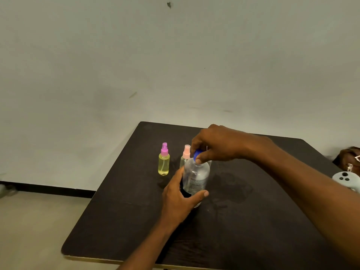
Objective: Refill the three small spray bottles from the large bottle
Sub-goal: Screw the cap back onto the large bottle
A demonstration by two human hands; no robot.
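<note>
- The fingers (200,158) of the right hand (216,145) are pinched together on the blue cap (197,154) of the large bottle (196,177), just right of the frame's centre; the thumb tip presses the cap's near side and the other fingertips curl over its far side.
- The left hand (180,199) is clamped round the lower body of the same bottle, thumb across the front near the base, the rest of the fingers wrapped behind and hidden.
- The cap looks tilted on the neck; whether it is being loosened or tightened cannot be told.
- Judged from the task, the step is working the cap. To do it well, keep the bottle upright and pressed to the surface (253,211), let the lower hand resist the twist without squeezing the thin plastic, and lift the cap straight off so nothing spills.
- The large bottle is clear, soft-walled plastic with a pale printed label and clear liquid inside; the level is hard to read.
- Just behind it, partly hidden, stands a small spray bottle with a pale pink top (186,152).
- Further left, apart from it, stands a yellow spray bottle with a magenta top (164,162), upright, looking nearly full.
- A third small bottle is not clearly visible; it may lie behind the right hand.
- The dark surface fills the lower right of the frame.
</note>
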